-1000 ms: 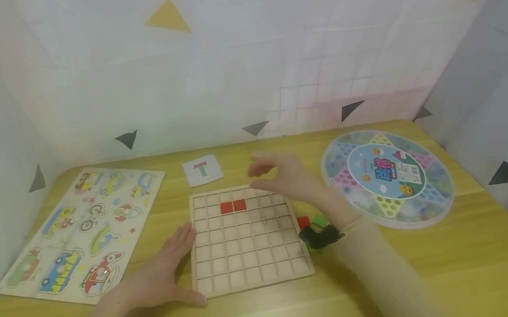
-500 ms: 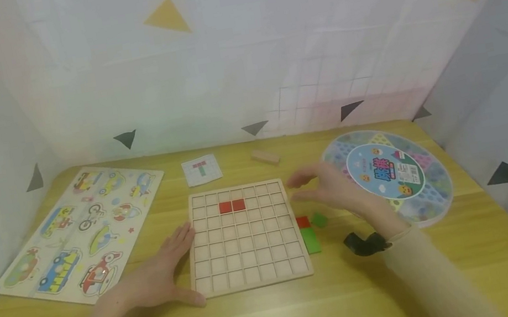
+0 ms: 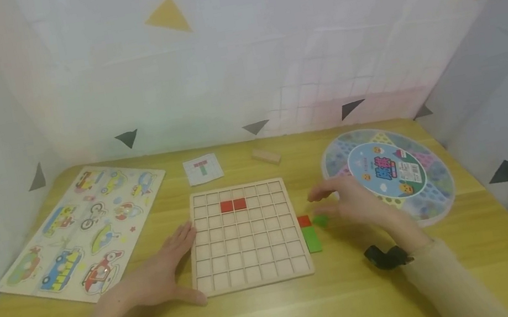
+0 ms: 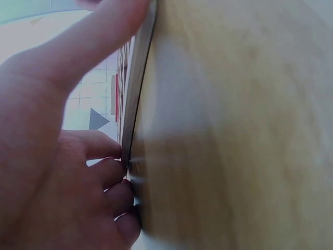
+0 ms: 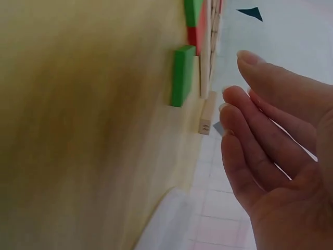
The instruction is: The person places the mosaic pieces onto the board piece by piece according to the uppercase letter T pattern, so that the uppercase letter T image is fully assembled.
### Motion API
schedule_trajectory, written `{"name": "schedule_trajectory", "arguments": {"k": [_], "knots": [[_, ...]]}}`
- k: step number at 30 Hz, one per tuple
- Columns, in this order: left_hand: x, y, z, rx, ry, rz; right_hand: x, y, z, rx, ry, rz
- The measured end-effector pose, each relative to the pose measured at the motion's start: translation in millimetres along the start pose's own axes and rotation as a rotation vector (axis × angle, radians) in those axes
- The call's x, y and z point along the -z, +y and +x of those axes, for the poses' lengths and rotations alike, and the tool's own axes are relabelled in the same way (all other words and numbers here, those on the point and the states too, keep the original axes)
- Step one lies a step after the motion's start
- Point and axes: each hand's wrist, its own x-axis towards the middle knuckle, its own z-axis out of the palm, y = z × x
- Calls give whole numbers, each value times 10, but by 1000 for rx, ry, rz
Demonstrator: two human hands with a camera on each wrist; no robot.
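A square wooden grid board (image 3: 248,245) lies on the table, with two red square tiles (image 3: 233,205) side by side in its second row from the back. My left hand (image 3: 156,281) is spread along the board's left side, fingertips and thumb against the rim. In the left wrist view, the fingers touch the board's edge (image 4: 136,78). To the right of the board my right hand (image 3: 354,200) hovers over a loose green tile (image 3: 321,220), thumb and fingers apart with nothing between them. Another red tile (image 3: 304,221) and green tiles (image 3: 312,239) lie against the board's right edge.
Behind the board are a paper card (image 3: 203,169) with a red and green T pattern and a small wooden block (image 3: 266,156). A picture puzzle board (image 3: 82,232) lies at left, a round game box (image 3: 386,170) at right. Fabric walls (image 3: 237,60) surround the table.
My right hand has moved from the board's back right corner rightward and toward me, to the loose green tile. This uncovers the wooden block and side tiles. The left hand stays put.
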Motion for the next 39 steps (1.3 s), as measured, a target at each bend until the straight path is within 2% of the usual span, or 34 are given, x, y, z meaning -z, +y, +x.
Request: {"name": "schedule_trajectory", "arguments": {"k": [9,18,22,30,39], "knots": [[-21,-29,22,6,1,-1,-61,30,-7,-14,-23,-91],[-12,-31,9,0,5,-3,-104,50,-15,-10,-95,-35],[-10,-26,3,-5,10,-4,-114,56,-9,28,-94,-29],[-3,-16,4,-8,12,-2,-121,54,-10,18,-103,-35],[7,2,-2,13,8,-8,-133,64,-3,59,-97,-36]]}}
